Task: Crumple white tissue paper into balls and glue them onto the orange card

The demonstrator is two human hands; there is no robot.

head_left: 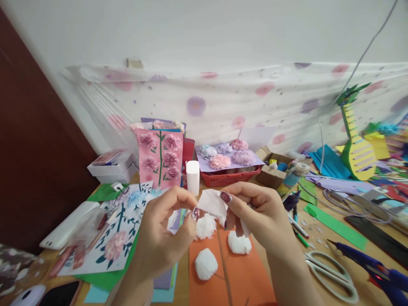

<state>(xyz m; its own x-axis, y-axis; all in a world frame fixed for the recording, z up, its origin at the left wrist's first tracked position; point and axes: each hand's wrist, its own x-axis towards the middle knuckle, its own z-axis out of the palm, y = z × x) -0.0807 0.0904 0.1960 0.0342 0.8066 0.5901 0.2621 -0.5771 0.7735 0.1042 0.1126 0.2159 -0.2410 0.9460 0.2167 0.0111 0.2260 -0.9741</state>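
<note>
A thin white piece of tissue paper (213, 203) is pinched between the thumb and fingers of my right hand (255, 208). My left hand (170, 231) has its thumb and index fingertip pressed together at the left edge of that paper. Whether anything sits in this pinch is too small to tell. Below my hands lies an orange sheet (207, 293) with a dark stem line down its middle. White tissue puffs (206, 264) are on the sheet on both sides of the stem, one of them partly behind my fingers.
A hot glue gun (366, 263) and scissors (333, 276) lie at the right. A white box-shaped object (193, 176) stands behind my hands, before a red basket (216, 180). Flower-decorated sheets (117, 246) lie at the left, with a phone (60, 293) at the front edge.
</note>
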